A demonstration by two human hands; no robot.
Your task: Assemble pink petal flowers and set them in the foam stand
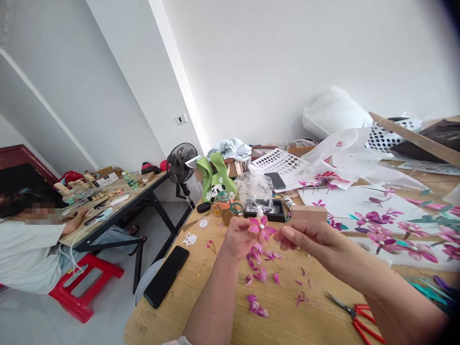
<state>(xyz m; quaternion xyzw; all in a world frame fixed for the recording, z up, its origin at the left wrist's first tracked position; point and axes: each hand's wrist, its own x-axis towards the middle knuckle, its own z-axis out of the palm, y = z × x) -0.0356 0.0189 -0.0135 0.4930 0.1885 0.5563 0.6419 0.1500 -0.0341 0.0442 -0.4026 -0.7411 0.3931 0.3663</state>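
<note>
A pink flower (pixel 262 228) with a pearl-like centre is held up above the wooden table (pixel 212 297). My left hand (pixel 240 238) is closed on the flower from its left side. At its right, my right hand (pixel 305 237) has thumb and fingers pinched together by a petal tip; what lies between them is too small to make out. Loose pink petals (pixel 257 305) are scattered on the table below both hands. Red-handled pliers (pixel 354 314) lie near my right forearm.
A black phone (pixel 167 276) lies at the table's left edge. Behind are a glass jar (pixel 225 211), a green panda bag (pixel 215 179) and a cardboard block (pixel 309 213). Finished flowers (pixel 381 230) lie on white paper at right. A person (pixel 28 249) sits at another table, left.
</note>
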